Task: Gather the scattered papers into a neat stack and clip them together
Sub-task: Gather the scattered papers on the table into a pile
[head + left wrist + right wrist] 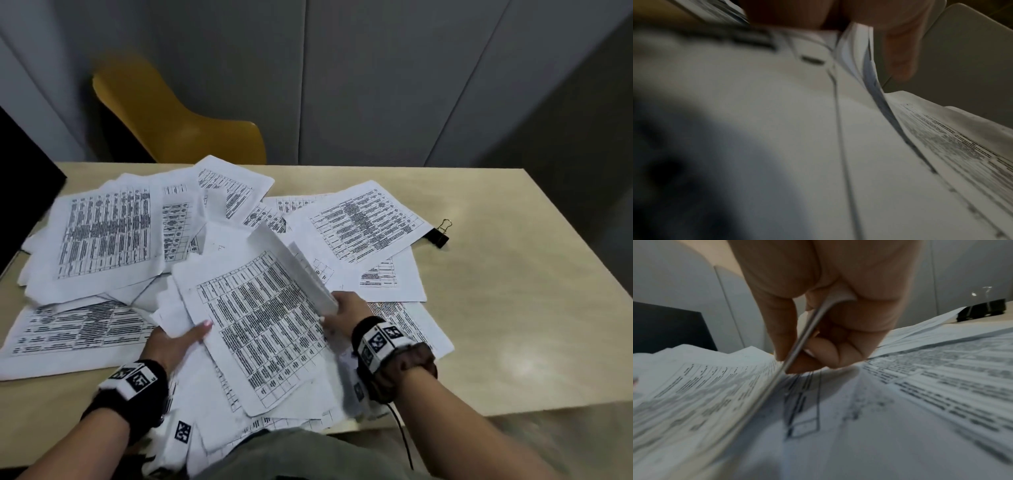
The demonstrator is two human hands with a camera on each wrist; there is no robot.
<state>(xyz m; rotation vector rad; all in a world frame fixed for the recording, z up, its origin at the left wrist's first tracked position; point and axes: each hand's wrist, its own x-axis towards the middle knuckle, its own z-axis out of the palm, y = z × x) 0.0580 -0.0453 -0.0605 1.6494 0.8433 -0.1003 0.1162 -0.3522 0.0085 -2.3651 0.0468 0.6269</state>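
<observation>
Currently, the right hand [346, 308] is pinching a thin bundle of papers [805, 331] by one edge, thumb on one face and curled fingers [838, 350] on the other, probably so the sheets cannot slide apart. The left hand [178, 342] is gripping the opposite side of the partial stack [260, 322], thumb on top and fingers hidden beneath, apparently steadying it while more sheets are being added. Beyond and to the left of both hands, loose sheets [106, 229] are lying overlapped across the surface [513, 308]. A binder clip [440, 234] is resting well beyond the right fingers, untouched, since clipping is likely reserved until the gathering is complete.
</observation>
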